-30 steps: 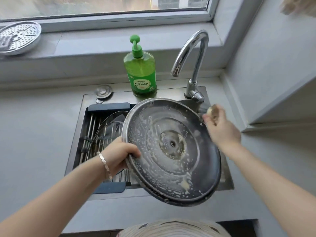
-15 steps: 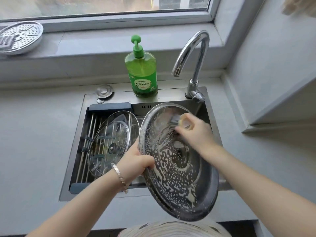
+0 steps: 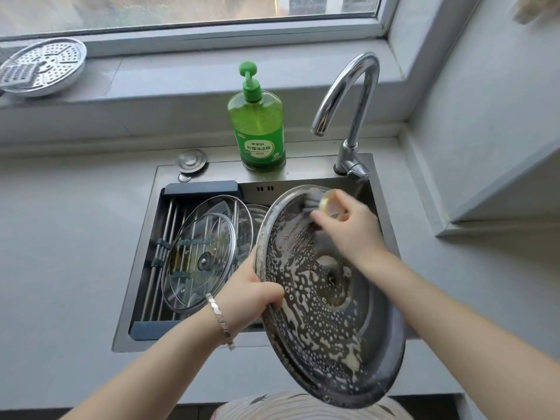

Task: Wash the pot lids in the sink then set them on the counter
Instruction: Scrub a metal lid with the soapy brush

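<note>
Two clear glass lids (image 3: 197, 253) lie on the rack inside the steel sink (image 3: 131, 298), while a big round metal lid (image 3: 327, 322), sudsy all over, is held tilted above the sink's right side. The left hand (image 3: 251, 286) grips its left rim, and the right hand (image 3: 348, 228) clutches a yellow sponge (image 3: 328, 203) pressed against the lid's upper edge. A green soap bottle (image 3: 257, 128) stands on the sink's back ledge.

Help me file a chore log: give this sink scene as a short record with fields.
left hand: grips the metal lid's rim
right hand: holds a sponge against the lid's upper part
metal lid: tilted over the sink, sudsy
glass lids: on the rack in the sink
soap bottle: upright behind the sink, left of the tap
</note>
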### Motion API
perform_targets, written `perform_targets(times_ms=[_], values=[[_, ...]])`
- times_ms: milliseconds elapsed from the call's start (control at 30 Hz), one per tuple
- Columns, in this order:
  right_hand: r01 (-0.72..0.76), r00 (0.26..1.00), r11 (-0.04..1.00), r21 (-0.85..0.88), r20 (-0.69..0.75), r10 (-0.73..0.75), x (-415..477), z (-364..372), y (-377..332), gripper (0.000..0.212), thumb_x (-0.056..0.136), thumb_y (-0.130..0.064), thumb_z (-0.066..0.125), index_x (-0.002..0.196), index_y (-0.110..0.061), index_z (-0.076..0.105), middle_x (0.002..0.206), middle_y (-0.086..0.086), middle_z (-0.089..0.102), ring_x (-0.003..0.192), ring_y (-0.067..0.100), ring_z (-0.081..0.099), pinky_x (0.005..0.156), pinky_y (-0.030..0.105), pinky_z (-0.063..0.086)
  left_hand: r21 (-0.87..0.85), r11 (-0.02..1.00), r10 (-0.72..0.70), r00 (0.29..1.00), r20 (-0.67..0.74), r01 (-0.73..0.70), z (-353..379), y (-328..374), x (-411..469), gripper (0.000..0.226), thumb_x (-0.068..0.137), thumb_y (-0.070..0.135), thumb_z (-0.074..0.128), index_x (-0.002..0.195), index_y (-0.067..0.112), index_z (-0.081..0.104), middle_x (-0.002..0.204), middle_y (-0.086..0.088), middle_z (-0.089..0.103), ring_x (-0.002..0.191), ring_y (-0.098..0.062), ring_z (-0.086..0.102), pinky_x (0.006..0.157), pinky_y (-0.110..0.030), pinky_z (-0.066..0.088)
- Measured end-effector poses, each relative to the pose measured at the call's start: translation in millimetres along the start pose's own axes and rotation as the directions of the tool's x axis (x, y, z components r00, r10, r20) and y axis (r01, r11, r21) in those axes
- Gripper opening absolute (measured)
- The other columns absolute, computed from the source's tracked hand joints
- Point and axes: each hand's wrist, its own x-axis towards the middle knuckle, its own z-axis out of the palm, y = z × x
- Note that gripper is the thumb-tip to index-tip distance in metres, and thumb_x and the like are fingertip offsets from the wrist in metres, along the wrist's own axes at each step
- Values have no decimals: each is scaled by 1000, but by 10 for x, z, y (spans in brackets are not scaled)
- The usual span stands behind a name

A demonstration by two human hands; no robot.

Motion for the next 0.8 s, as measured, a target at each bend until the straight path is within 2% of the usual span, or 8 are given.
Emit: perform_targets(times_ms=[67, 133, 200, 333, 433, 533, 667, 800], values=[[-38, 999, 998, -46, -3, 38, 14, -34, -19, 22, 87, -33, 63, 107, -28, 56, 74, -14, 54, 68, 9, 52, 68, 24, 40, -11, 1000, -4, 1000, -12, 4, 56, -19, 8, 50, 60, -12, 49, 97, 21, 49, 78, 0, 64, 63, -4, 64, 57, -23, 54], [68, 987, 993, -100, 151, -52, -159, 87, -132, 20, 89, -37, 58, 108, -36, 50, 69, -8, 57, 62, 11, 53, 59, 27, 43, -50, 998, -39, 997, -69, 35, 76, -35, 52, 49, 64, -15, 49, 95, 22, 50, 79, -7, 62, 66, -16, 63, 66, -36, 55], [114, 971, 985, -130, 225, -83, -296, 154, -219, 44, 92, -42, 51, 134, -36, 39, 72, -7, 56, 72, 14, 55, 67, 30, 42, -64, 997, -53, 994, -96, 47, 72, -23, 84, 52, 54, -8, 49, 95, 22, 52, 81, -17, 58, 74, -27, 56, 75, -48, 47], [9, 971, 990, -139, 237, 24, -120, -7, -198, 60, 100, -40, 31, 151, -19, 6, 98, 0, 64, 87, 12, 60, 71, 22, 36, -4, 999, -38, 994, -107, 38, 35, 0, 95, 55, 69, -24, 43, 91, 26, 51, 81, -7, 61, 74, -23, 58, 73, -41, 52], [165, 943, 974, -157, 315, -109, -252, 30, -223, 66, 100, -28, 37, 150, -21, -5, 93, -4, 48, 79, 9, 49, 72, 19, 33, -5, 999, -55, 994, -99, 54, 38, 9, 87, 51, 66, -18, 47, 92, 25, 53, 81, -10, 61, 76, -25, 57, 74, -44, 50], [304, 915, 952, -45, 292, -278, -360, 74, -107, 69, 96, -17, 48, 146, -27, 2, 89, -1, 54, 76, 7, 52, 75, 16, 39, -7, 998, -65, 994, -85, 65, 7, 3, 75, 52, 61, -12, 50, 95, 27, 53, 83, -10, 62, 76, -27, 58, 76, -46, 50], [-16, 1000, 999, 35, 2, 16, 35, -144, 31, 60, 96, -26, 49, 148, -28, 19, 62, -9, 45, 51, 7, 41, 44, 12, 36, 40, 999, -35, 999, 1, 35, -27, 18, 22, 54, 63, -12, 51, 96, 30, 50, 83, -2, 64, 73, -17, 61, 71, -38, 55], [183, 961, 982, -39, 219, -170, -255, 21, -134, 59, 96, -33, 47, 146, -41, 15, 49, -11, 45, 44, 7, 39, 46, 26, 37, 116, 993, -19, 1000, -10, 20, 3, -5, 22, 59, 54, -3, 47, 100, 33, 48, 82, -3, 64, 75, -23, 59, 76, -50, 53]])
